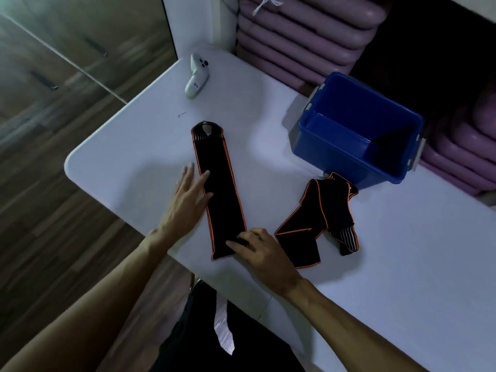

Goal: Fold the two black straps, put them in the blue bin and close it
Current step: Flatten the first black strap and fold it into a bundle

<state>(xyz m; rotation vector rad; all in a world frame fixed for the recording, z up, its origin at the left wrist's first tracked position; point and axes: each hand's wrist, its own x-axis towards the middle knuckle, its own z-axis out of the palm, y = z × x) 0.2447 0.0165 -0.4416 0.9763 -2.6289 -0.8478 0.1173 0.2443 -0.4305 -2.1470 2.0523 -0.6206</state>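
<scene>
Folding begins: left hand [188,194] flat, fingers spread, steadying long orange-edged black strap [218,191]; right hand [261,249] pinches its near end, next doubling it over.

a white table [402,251] with rounded corners stands over a wood-grain floor [53,210]. a white handheld controller [197,75] lies near the table's far edge, a tiny pale scrap [181,114] close beside it. beyond the table, purple padded mats [303,33] sit stacked, a white cord [264,4] hanging over them.
</scene>
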